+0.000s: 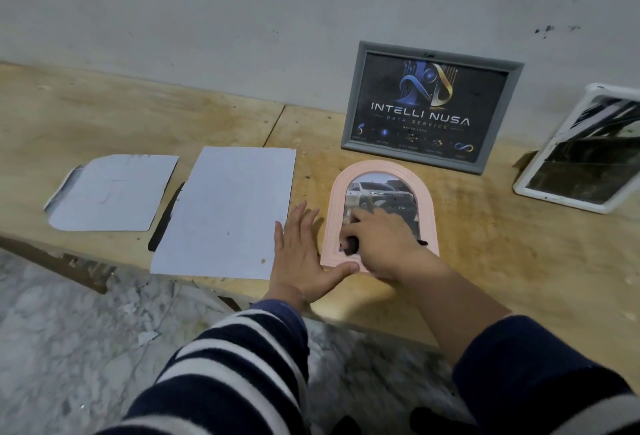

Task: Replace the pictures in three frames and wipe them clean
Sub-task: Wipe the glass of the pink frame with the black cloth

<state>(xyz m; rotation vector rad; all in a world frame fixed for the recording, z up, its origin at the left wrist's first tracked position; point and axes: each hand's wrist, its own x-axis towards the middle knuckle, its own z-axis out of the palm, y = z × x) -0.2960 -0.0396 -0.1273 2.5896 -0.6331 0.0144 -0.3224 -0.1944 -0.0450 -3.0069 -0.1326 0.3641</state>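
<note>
Pink arched frame (381, 171) lies flat on wooden table (502, 261), center-right, car pic showing. Right hand (384, 244) curled over its glass, pinching a dark cloth (351, 246). Left hand (304, 254) flat, fingers spread, thumb touching frame's lower edge. Grey frame (433, 103) leans on wall behind; white frame (581, 150) at far right. Two white sheets – larger (225, 212), smaller (114, 192) – lie left of center.
</note>
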